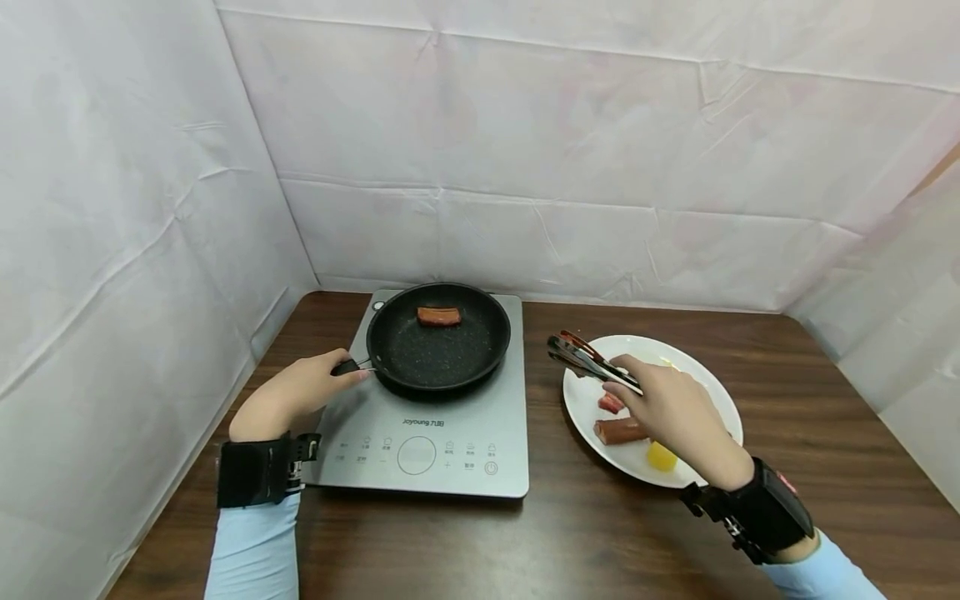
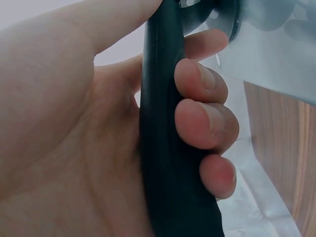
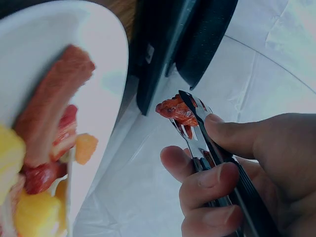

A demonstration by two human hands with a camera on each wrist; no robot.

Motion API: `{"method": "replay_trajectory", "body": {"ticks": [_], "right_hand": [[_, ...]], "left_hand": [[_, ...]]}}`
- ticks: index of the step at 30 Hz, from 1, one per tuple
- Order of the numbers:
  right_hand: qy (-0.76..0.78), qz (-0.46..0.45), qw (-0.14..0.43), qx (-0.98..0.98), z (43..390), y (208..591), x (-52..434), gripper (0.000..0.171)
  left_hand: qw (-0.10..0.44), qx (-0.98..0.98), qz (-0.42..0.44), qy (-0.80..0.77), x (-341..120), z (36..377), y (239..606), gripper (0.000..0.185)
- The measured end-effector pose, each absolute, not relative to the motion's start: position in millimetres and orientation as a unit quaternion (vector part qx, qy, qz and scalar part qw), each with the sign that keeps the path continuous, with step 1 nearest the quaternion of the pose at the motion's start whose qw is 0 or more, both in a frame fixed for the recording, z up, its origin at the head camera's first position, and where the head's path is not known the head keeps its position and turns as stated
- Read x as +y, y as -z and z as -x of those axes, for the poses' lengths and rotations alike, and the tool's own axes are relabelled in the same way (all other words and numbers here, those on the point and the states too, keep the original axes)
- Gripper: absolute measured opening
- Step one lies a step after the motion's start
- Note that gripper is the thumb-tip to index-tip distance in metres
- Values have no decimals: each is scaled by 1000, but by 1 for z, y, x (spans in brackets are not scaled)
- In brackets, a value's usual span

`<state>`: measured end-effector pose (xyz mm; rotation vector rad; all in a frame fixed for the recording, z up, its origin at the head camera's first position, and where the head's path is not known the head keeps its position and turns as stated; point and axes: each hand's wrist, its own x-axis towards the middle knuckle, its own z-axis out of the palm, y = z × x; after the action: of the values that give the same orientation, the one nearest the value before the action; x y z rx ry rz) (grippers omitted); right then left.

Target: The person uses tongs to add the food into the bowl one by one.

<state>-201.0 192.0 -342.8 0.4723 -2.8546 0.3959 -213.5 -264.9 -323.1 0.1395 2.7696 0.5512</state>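
My left hand (image 1: 300,392) grips the black handle (image 2: 165,128) of a frying pan (image 1: 442,362), with fingers curled round it in the left wrist view. One browned sausage piece (image 1: 438,317) lies in the pan's far half. Over the left side of a white plate (image 1: 577,410), my right hand (image 1: 678,408) holds metal tongs (image 1: 602,365) that point toward the pan. Pinched between the tongs' tips is a small, glossy reddish-brown piece of meat (image 3: 177,109). A sausage (image 1: 619,431), a red meat piece (image 1: 611,403) and a yellow chunk (image 1: 662,457) lie on the plate, partly hidden by the right hand.
The pan sits on a silver induction cooktop (image 1: 480,442) with touch controls along its front. Beneath everything is a dark wooden table (image 1: 600,533). White sheeting (image 1: 525,167) rises behind and on both sides.
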Motion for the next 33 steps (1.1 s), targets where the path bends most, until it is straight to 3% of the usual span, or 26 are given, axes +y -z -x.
{"method": "replay_trajectory", "body": {"ticks": [9, 14, 33], "right_hand": [[-151, -161, 110, -969, 212, 337, 171, 28], [-161, -168, 100, -967, 217, 333, 161, 37], [-172, -208, 112, -956, 260, 310, 129, 33]], "left_hand": [[158, 968, -49, -190, -261, 212, 325, 69], [158, 966, -38, -203, -259, 210, 325, 62], [160, 965, -26, -204, -252, 212, 323, 57]]}}
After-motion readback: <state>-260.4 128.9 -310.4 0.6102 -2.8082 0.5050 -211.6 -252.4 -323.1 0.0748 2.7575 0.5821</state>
